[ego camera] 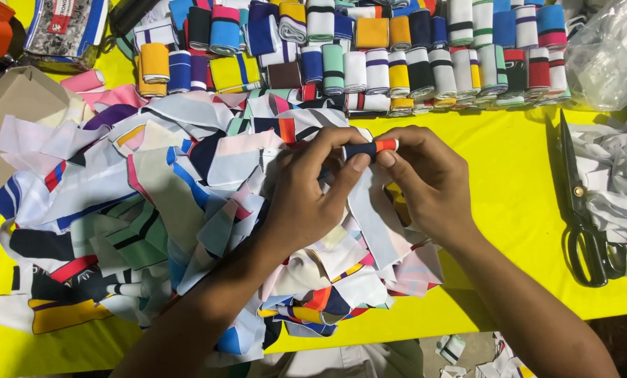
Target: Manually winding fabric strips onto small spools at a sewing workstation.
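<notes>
- A person's left hand [306, 192] and right hand [425, 178] meet over a yellow table [510, 175], both closed on a small fabric roll [369, 148] pinched between thumbs and fingertips.
- The fabric roll is a tight, short cylinder, dark navy along most of its length with an orange-red band and a thin white edge at the right-hand end; it is held level, just above the near edge of a heap of cut fabric strips [152, 210].
- The heap spreads across the left and middle of the table in loose, overlapping pieces of white, pale blue, navy, green, pink and orange, some striped.
- Along the far side of the table stand rows of finished rolls [411, 66], packed side by side in blue, yellow, white, black, green and red bands.
- A clear plastic bag [611, 52] sits crumpled at the far right corner; its contents cannot be made out.
- A flat printed packet [65, 28] with blue edges and a grey speckled face lies at the far left, near a brown cardboard box [16, 119].
- Black-handled scissors [583, 210] lie shut on the right, beside a pile of white scraps [618, 175].
</notes>
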